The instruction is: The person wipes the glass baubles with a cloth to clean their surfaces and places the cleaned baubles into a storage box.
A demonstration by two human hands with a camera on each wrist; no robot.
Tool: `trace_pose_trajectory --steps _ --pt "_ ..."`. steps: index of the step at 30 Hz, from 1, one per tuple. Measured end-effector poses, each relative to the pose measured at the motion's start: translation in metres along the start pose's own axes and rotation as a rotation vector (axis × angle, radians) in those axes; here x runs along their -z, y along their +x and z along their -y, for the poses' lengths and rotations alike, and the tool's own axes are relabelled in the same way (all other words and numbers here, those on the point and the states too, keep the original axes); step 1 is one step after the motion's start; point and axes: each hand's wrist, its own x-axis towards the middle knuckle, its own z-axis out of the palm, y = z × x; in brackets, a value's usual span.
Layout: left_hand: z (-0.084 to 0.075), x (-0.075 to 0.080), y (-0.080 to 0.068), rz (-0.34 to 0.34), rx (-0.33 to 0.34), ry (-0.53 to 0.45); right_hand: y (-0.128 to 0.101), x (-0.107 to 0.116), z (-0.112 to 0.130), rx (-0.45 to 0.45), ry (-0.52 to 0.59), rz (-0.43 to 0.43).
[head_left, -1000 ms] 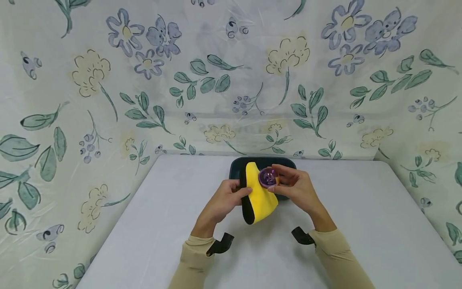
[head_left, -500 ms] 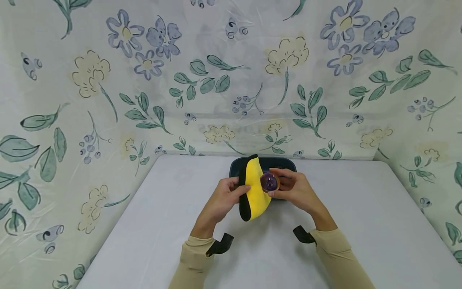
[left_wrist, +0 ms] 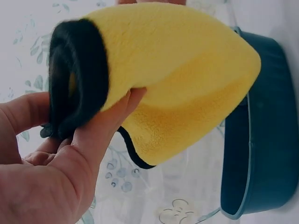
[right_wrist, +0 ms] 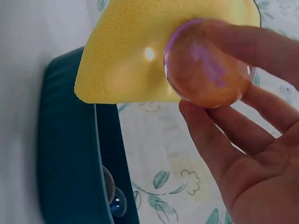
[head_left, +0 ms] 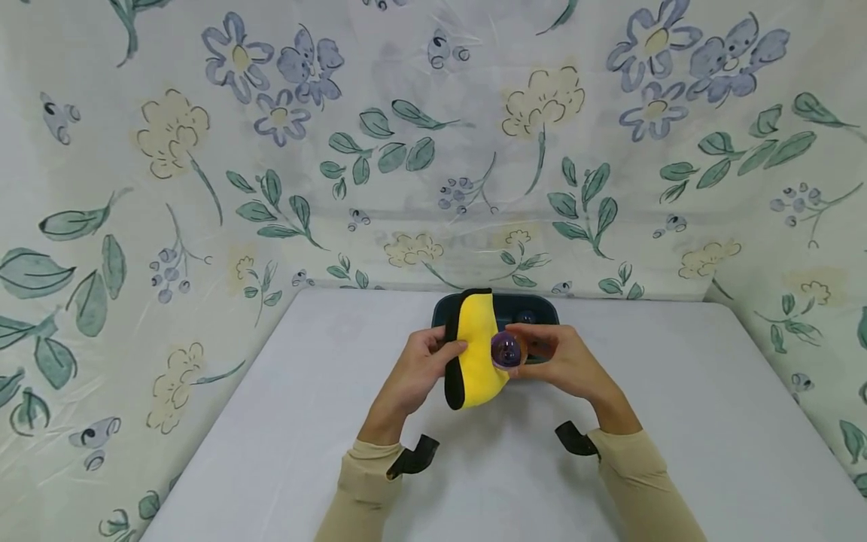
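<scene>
My left hand (head_left: 421,373) grips a yellow cloth (head_left: 476,350) by its black-edged side, thumb on the near face. In the left wrist view the cloth (left_wrist: 173,60) bulges to the right, its black border folded over near the fingers. My right hand (head_left: 579,367) pinches a clear, purple-tinted ball (head_left: 506,349) between thumb and fingertips. Seen from the right wrist, the ball (right_wrist: 203,65) overlaps the yellow cloth; whether they touch I cannot tell. Both hands are raised in front of a dark teal basin (head_left: 552,310).
Inside the basin (right_wrist: 65,140), a dark blue clear ball (right_wrist: 119,203) lies beside another round, translucent one (right_wrist: 108,184). The basin stands on a white table (head_left: 352,324) near its back edge. A flower-printed curtain (head_left: 406,181) hangs behind and at both sides.
The cloth has turned more upright and shifted slightly left, away from the ball. My right hand and the ball have come down a little, and a ball in the basin now shows.
</scene>
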Motion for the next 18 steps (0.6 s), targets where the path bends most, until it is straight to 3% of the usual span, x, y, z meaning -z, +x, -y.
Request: trace_pose_trajectory --steps 10,18 --pt "0.002 0.0014 0.0006 0.018 -0.012 0.001 -0.0039 0.0015 0.0066 0.076 0.118 0.067" --pt "0.0046 0.0001 0.0027 0.074 0.002 -0.008 -0.0036 -0.001 0.0067 0.158 0.169 0.028"
